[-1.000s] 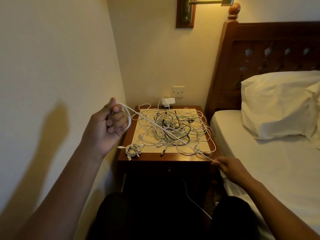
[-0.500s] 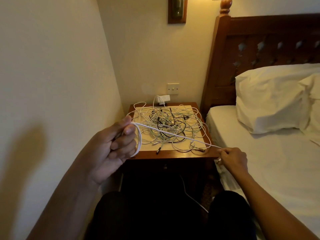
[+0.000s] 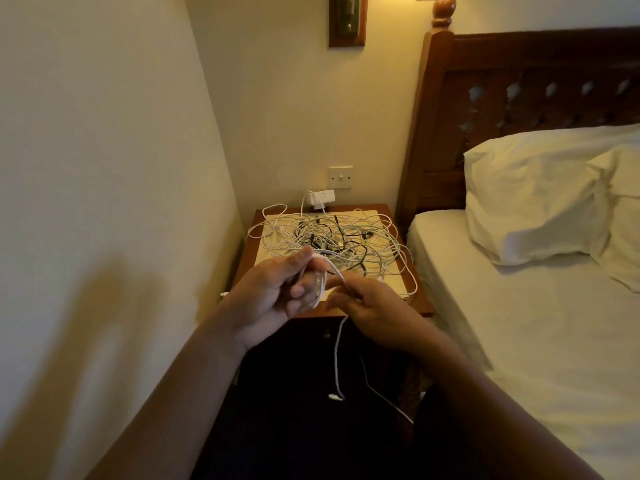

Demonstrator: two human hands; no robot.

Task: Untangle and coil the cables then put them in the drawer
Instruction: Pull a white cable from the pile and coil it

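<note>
Head view, nearest first: the free end of a white cable (image 3: 337, 355) hangs straight down before dark-clothed knees, with a small plug at its tip. Above it the cable is pinched between thumb and forefinger of the right hand (image 3: 370, 306), the other fingers being curled. It is probably held this way so that slack can be fed under light tension. Just to the left, a few small loops of the same cable are gripped in the curled fingers of the left hand (image 3: 270, 292). This suggests the hand is being used as a form for the coil. The cable is thin, round and limp, so the loops would likely spring open if let go.

Beyond the hands lies the tabletop (image 3: 250, 258), of polished reddish wood, mostly covered by a pale flat sheet (image 3: 391, 282). Across its middle and back a loose tangle of cables (image 3: 332, 240) is spread, mostly white with a few black strands, and some loops spill past the right edge. The drawer is judged to lie under the front edge, but that area is lost in shadow. At the back edge a white charger (image 3: 323, 197) sits against the wall. To the right is a bed (image 3: 519, 341) with a smooth sheet and a soft, creased pillow (image 3: 530, 202).
</note>
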